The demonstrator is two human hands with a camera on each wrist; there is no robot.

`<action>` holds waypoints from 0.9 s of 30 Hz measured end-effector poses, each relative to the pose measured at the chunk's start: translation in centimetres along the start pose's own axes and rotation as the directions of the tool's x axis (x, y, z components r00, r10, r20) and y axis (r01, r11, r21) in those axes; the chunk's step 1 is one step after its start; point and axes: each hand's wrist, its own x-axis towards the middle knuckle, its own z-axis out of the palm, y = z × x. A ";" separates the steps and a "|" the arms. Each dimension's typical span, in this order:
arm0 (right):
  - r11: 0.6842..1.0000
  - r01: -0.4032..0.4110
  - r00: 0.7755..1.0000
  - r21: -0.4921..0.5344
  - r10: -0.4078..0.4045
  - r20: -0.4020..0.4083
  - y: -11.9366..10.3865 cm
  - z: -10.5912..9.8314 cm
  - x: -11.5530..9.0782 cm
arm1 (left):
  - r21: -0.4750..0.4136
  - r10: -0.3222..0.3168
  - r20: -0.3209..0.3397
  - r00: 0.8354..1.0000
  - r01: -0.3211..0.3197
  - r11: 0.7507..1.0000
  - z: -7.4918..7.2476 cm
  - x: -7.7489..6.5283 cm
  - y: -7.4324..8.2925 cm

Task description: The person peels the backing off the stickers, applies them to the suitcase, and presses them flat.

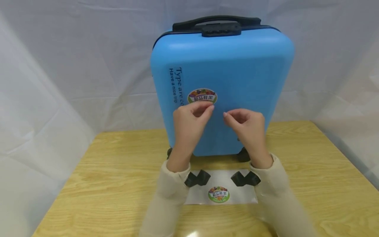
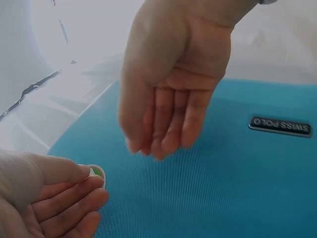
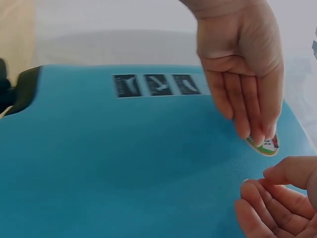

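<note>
My left hand (image 1: 189, 123) pinches an oval fruit sticker (image 1: 202, 94) between thumb and forefinger, in front of a blue suitcase (image 1: 248, 75). In the left wrist view, a green edge of the sticker (image 2: 98, 171) shows at the left hand's fingertips (image 2: 81, 174). My right hand (image 1: 248, 126) is a short way to the right, thumb and forefinger tips together, with nothing visible between them. In the right wrist view, the right hand (image 3: 285, 198) sits at the lower right, below the left hand (image 3: 242, 74). A matching sticker (image 1: 218, 194) lies on a white backing sheet (image 1: 240, 196).
The suitcase stands upright on a wooden table (image 1: 118, 184), its black handle (image 1: 216, 20) on top. A SWISS POLO plate (image 2: 280, 126) and several dark square labels (image 3: 158, 85) mark its shell. White cloth (image 1: 74, 65) hangs behind.
</note>
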 end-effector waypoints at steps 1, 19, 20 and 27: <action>1.000 0.001 1.000 -0.011 -0.001 0.015 0.2 -0.1 -0.2 | -0.009 -0.001 0.007 1.000 0.001 1.000 -0.1 -0.1 -0.1; 0.993 -0.035 0.958 -0.115 0.066 0.279 2.2 -1.4 -4.7 | -0.105 -0.065 0.106 0.992 0.076 0.992 -3.0 -3.0 -2.3; 0.993 -0.042 0.953 -0.113 0.073 0.293 2.3 -1.4 -5.0 | -0.107 -0.067 0.117 0.991 0.080 0.991 -3.1 -3.2 -2.4; 0.990 -0.105 0.913 -0.097 0.135 0.384 3.2 -1.5 -6.8 | -0.117 -0.090 0.193 0.977 0.114 0.987 -3.2 -4.8 -3.4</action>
